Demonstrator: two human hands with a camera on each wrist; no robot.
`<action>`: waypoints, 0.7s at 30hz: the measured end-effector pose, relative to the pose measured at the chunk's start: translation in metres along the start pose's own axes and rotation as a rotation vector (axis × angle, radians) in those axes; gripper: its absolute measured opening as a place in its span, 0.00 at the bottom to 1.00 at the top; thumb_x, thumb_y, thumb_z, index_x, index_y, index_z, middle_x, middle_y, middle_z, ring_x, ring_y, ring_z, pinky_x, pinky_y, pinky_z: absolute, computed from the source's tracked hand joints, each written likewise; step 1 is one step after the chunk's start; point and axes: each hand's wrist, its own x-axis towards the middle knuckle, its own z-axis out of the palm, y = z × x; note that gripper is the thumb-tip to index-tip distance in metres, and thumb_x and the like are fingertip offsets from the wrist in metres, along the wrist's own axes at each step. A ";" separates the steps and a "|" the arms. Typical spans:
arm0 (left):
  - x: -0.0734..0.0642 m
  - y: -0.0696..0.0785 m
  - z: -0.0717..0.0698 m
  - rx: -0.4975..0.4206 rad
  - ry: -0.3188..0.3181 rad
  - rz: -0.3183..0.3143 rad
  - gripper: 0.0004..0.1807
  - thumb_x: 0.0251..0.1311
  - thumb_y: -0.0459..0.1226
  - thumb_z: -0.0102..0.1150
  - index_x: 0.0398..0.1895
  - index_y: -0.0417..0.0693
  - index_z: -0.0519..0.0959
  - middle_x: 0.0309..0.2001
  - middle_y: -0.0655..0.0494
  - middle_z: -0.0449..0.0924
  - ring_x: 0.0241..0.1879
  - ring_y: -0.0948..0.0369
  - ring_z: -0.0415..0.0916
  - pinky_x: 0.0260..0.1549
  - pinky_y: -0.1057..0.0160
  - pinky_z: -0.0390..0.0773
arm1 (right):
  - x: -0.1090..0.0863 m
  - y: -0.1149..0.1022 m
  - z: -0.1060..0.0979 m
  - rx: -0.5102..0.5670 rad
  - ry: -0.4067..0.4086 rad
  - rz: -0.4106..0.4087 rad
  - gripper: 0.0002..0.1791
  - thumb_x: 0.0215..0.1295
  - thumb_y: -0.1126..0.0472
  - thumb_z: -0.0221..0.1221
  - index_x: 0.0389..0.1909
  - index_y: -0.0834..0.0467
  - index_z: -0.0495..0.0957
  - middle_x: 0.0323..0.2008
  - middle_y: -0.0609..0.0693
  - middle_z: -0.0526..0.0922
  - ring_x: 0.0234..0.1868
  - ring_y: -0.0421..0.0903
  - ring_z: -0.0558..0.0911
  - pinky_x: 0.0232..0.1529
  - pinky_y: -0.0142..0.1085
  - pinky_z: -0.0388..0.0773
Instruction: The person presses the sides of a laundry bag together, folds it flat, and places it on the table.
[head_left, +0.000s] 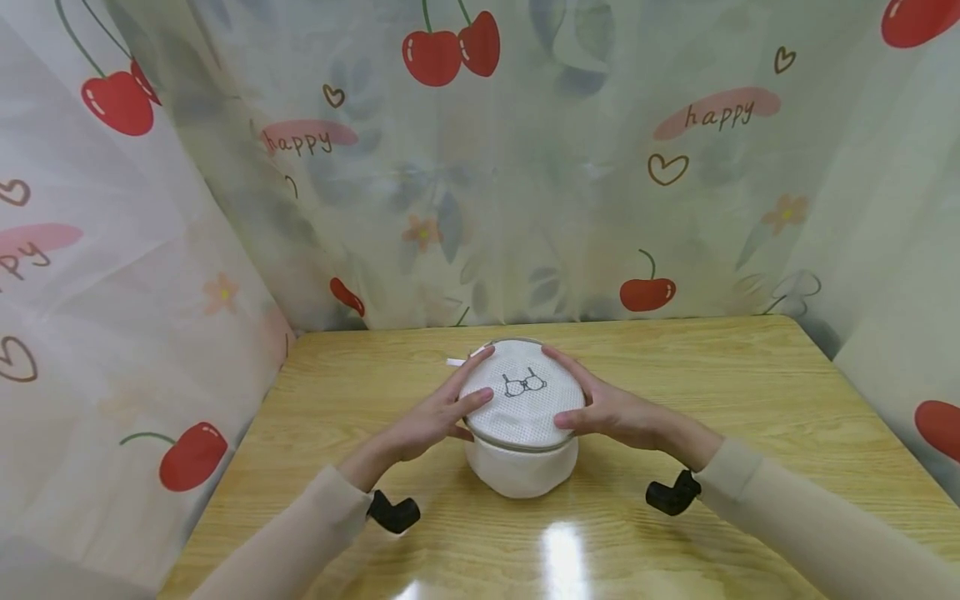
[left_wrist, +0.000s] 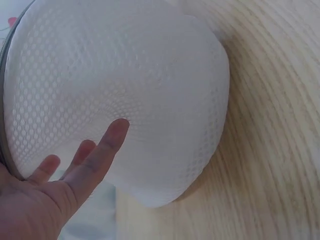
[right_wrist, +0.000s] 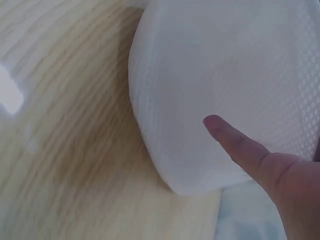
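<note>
A round white mesh laundry bag with a grey zip around its lid and a glasses drawing on top stands on the wooden table. My left hand rests against its left side, fingers spread, thumb on the lid. From the right, my right hand touches the lid and rim with fingers stretched out. In the left wrist view, straight fingers lie against the mesh wall. One straight finger shows in front of the bag's side in the right wrist view.
A white zip tab sticks out at the bag's back left. The wooden table ends at a cherry-print curtain behind and at both sides. Black wrist mounts hang below the sleeves.
</note>
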 end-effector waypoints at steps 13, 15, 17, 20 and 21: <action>0.013 -0.017 0.008 -0.130 0.055 0.022 0.38 0.76 0.42 0.60 0.83 0.67 0.54 0.81 0.48 0.45 0.53 0.54 0.80 0.48 0.52 0.84 | 0.015 0.014 0.013 0.186 0.096 -0.045 0.63 0.62 0.70 0.71 0.85 0.43 0.37 0.78 0.67 0.51 0.56 0.53 0.82 0.53 0.44 0.82; 0.014 -0.018 0.007 -0.130 0.055 0.020 0.38 0.75 0.42 0.61 0.82 0.67 0.55 0.80 0.48 0.47 0.53 0.54 0.80 0.48 0.54 0.84 | 0.015 0.015 0.013 0.199 0.102 -0.046 0.64 0.62 0.71 0.71 0.85 0.44 0.37 0.78 0.68 0.51 0.55 0.52 0.82 0.51 0.43 0.83; 0.014 -0.019 0.007 -0.119 0.058 0.016 0.38 0.75 0.43 0.61 0.82 0.67 0.55 0.81 0.49 0.47 0.54 0.55 0.80 0.49 0.55 0.83 | 0.015 0.016 0.013 0.207 0.104 -0.046 0.64 0.62 0.71 0.71 0.86 0.45 0.37 0.78 0.68 0.50 0.54 0.51 0.82 0.50 0.42 0.83; 0.014 -0.019 0.004 -0.085 0.079 0.011 0.38 0.75 0.44 0.61 0.83 0.67 0.55 0.82 0.50 0.46 0.58 0.54 0.77 0.52 0.55 0.82 | 0.015 0.016 0.013 0.203 0.100 -0.040 0.64 0.62 0.71 0.71 0.85 0.45 0.37 0.79 0.66 0.48 0.55 0.51 0.81 0.51 0.42 0.83; 0.013 -0.019 0.003 -0.072 0.092 0.007 0.38 0.75 0.45 0.61 0.83 0.68 0.56 0.82 0.49 0.47 0.59 0.52 0.76 0.53 0.54 0.81 | 0.014 0.015 0.013 0.199 0.099 -0.037 0.64 0.62 0.71 0.71 0.85 0.45 0.37 0.80 0.65 0.47 0.56 0.51 0.81 0.51 0.43 0.82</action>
